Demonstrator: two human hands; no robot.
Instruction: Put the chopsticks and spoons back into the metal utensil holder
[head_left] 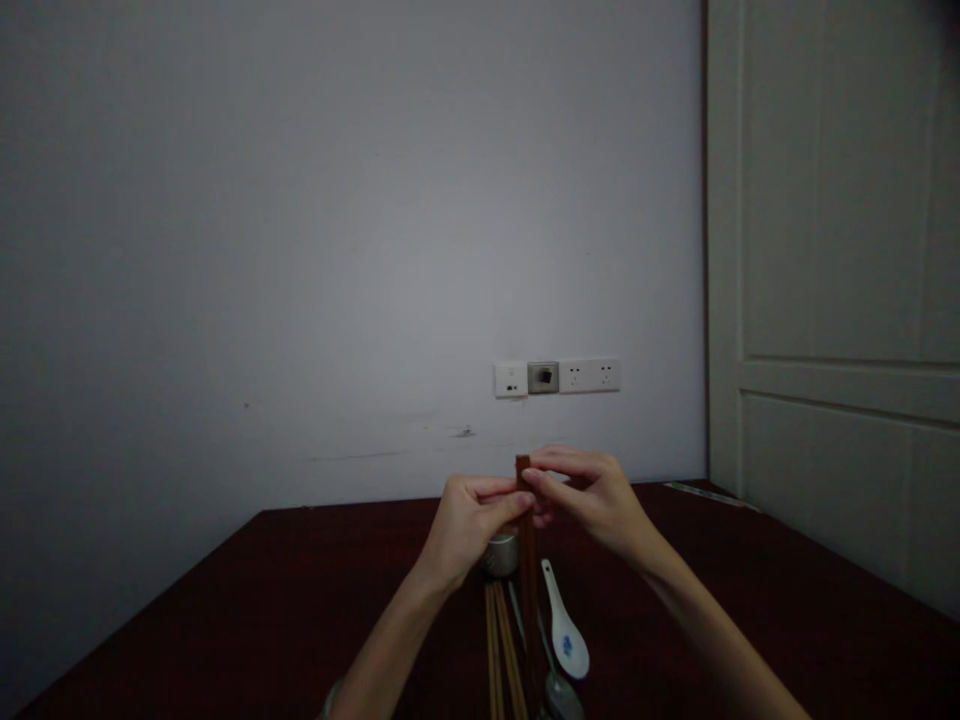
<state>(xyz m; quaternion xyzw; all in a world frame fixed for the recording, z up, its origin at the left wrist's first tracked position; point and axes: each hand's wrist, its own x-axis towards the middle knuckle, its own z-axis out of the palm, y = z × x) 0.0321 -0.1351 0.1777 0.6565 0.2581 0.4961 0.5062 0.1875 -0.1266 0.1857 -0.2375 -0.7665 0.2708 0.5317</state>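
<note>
Reddish-brown chopsticks [528, 560] stand roughly upright between my two hands, their tops level with my fingertips. My left hand [476, 515] pinches them from the left, a little below the top. From the right, my right hand [592, 492] pinches the upper end between thumb and fingers. How many sticks are in the grip I cannot tell. Below lie several light wooden chopsticks [496, 640], a white soup spoon [565, 632] with a blue pattern, and a metal spoon [559, 690]. Behind my left hand stands a silvery, perforated-looking container [501, 556], its top partly hidden.
The dark red table [315, 600] reaches back to a pale wall [337, 250]. Sockets and switch plates [589, 375] are set in the wall just above the table. On the right stands a white panelled door [840, 300]. A thin flat strip [709, 493] lies at the back right edge.
</note>
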